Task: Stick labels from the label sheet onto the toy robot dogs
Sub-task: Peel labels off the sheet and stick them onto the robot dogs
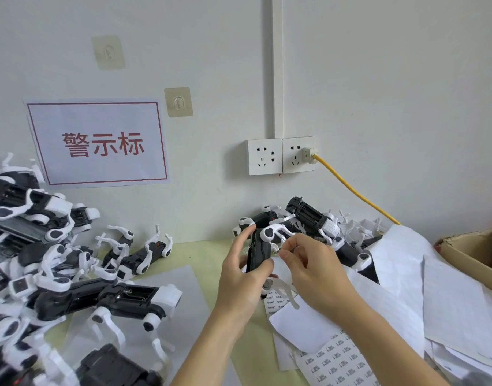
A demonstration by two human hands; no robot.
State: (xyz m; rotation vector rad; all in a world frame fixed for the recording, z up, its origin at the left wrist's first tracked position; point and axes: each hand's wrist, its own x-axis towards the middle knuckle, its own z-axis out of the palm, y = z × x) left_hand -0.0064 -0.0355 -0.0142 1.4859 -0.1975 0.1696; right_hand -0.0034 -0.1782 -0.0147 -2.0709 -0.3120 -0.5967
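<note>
Left hand (243, 277) grips one toy robot dog (257, 253) upright at frame centre, black body turned toward the right hand (309, 263), which pinches a small label (277, 251) at its flank, probably to steady the surface for sticking. Label sheet (339, 360) lies at 5 o'clock under loose backing paper (400, 288). Dog piles at 9 o'clock (52, 246) and 1 o'clock (309, 218) crowd the table (206, 252); yellow cable (353, 190) runs from wall socket (297, 154).

Two wall sockets (281, 156), two adhesive hooks (178, 102), one red-lettered sign (98, 142), one cardboard box (474, 256); toy robot dogs (111, 298) too heaped to count.
</note>
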